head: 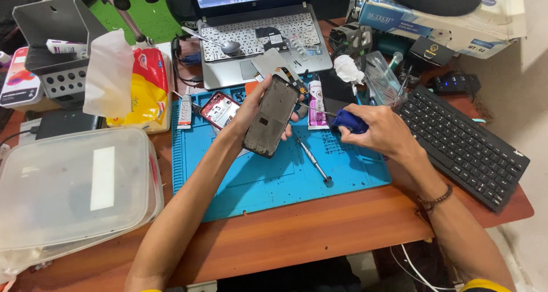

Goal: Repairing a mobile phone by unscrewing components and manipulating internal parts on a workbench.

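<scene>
The opened phone [270, 116] tilts above the blue repair mat [257, 178], clasped around its edges by the left hand [251, 106]. The right hand [374, 129] closes tightly on a blue-handled screwdriver [348, 121], tip touching the phone's upper edge. A second screwdriver [313, 159] lies on the mat.

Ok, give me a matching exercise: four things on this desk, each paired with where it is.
Things:
1. phone body
2. blue-handled screwdriver
3. metal screwdriver
4. spoon

Places:
a. lying on the blue mat
b. in the left hand
c. on the laptop keyboard
d. in the right hand

Pairs: 1-b, 2-d, 3-a, 4-c
</scene>
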